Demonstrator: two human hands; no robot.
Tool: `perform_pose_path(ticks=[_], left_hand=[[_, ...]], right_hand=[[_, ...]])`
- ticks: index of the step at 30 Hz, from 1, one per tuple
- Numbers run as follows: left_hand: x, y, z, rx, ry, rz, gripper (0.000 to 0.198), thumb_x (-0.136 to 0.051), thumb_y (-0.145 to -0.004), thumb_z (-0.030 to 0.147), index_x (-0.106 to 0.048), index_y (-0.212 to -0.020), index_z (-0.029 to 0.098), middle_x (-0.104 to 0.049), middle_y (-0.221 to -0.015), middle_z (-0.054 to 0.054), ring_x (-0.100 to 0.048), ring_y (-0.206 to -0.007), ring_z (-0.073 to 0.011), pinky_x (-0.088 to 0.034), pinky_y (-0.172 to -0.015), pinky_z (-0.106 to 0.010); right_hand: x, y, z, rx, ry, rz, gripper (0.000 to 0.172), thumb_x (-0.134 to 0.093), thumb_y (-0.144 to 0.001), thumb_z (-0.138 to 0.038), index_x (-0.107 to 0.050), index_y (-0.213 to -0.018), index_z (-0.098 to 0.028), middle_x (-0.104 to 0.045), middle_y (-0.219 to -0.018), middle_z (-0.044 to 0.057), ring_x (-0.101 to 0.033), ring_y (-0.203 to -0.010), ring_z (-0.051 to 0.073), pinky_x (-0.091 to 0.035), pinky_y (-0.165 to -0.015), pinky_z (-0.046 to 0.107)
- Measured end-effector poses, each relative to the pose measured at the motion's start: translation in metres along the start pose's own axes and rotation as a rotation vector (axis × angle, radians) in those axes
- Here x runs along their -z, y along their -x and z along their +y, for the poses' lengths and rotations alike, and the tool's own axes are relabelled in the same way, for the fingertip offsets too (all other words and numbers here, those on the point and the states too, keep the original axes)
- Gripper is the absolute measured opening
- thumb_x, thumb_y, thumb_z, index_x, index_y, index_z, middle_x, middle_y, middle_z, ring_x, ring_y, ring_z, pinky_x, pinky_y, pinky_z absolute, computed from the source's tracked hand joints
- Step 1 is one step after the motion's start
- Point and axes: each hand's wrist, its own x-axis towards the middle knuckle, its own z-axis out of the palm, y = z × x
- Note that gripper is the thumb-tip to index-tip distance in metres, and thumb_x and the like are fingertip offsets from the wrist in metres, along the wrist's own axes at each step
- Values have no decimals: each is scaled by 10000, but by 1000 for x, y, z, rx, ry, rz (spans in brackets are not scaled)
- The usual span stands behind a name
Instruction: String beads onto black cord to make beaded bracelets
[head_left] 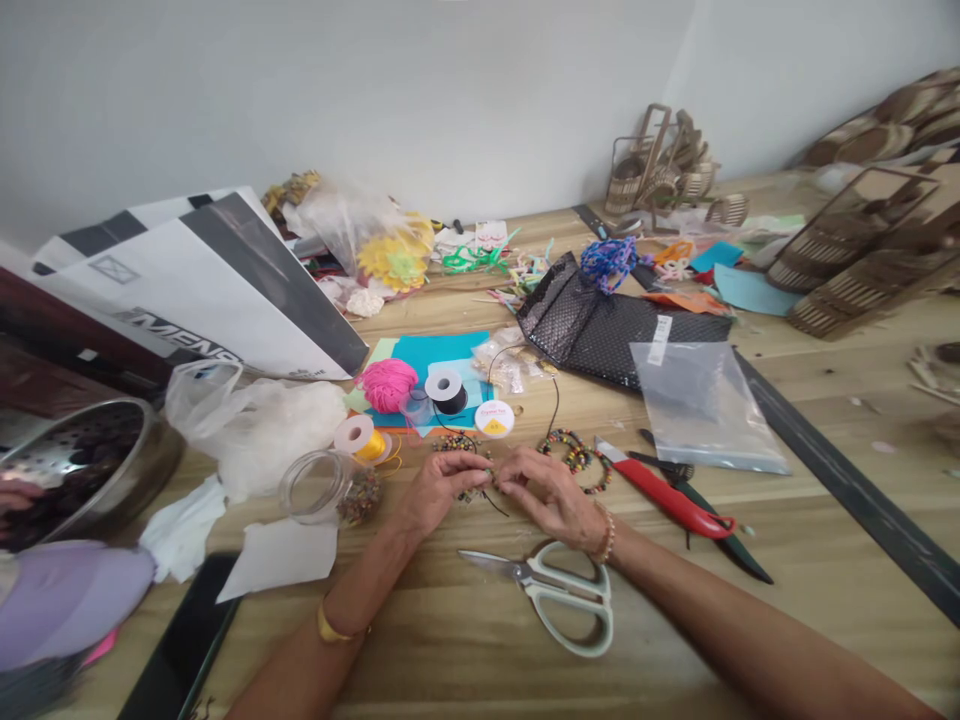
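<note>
My left hand (442, 488) is closed in a pinch at the middle of the table, on a thin black cord (495, 504) with what look like small beads at the fingertips. Facing it, my right hand (551, 492) pinches the same cord; the fingertips nearly meet and partly hide it. Loose small beads (457, 442) lie behind my left hand. Strung multicoloured bead loops (576, 452) rest just beyond my right hand. White-handled scissors (551, 590) lie below my hands, blades pointing left. A spool of black cord (446, 390) stands behind.
Left are a yellow-thread spool (364, 438), a jar of beads (358, 497), a phone (184, 640) and a metal bowl (142, 440) with someone's hand at it. Pink yarn (388, 385) sits behind. A red-handled knife (671, 495), clear bag (705, 410) and wooden baskets (847, 260) are right.
</note>
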Motion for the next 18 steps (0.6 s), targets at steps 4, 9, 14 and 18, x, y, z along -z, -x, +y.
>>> perform_pose_path(ticks=[4, 9, 14, 18], left_hand=[[0, -1, -1, -1, -7, -24, 246, -813, -591, 288, -743, -771, 135, -673, -673, -21, -545, -636, -130, -426, -651, -273], [0, 0, -2, -20, -31, -45, 230, -799, -605, 285, -750, -776, 139, -679, -670, -23, -543, -637, -133, -432, -652, -274], [-2, 2, 0, -37, -51, -59, 210, -775, -637, 278, -736, -759, 111, -665, -648, -37, -548, -630, -151, -447, -667, -308], [-4, 4, 4, -40, -61, -61, 179, -763, -650, 240, -728, -739, 89, -662, -650, -53, -557, -635, -163, -455, -677, -322]], right_hand=[[0, 0, 0, -8, 1, -6, 109, -493, -939, -191, -580, -875, -173, -633, -828, 75, -578, -770, 174, -470, -700, 293], [0, -1, 0, -12, 6, -4, 113, -495, -939, -192, -588, -879, -170, -629, -804, 68, -574, -748, 168, -465, -684, 285], [1, -1, -1, -18, 11, -6, 134, -488, -949, -220, -596, -889, -168, -636, -807, 71, -578, -745, 168, -471, -683, 287], [0, 0, 0, -20, 25, -1, 140, -490, -948, -225, -597, -877, -168, -633, -787, 66, -577, -728, 164, -468, -666, 279]])
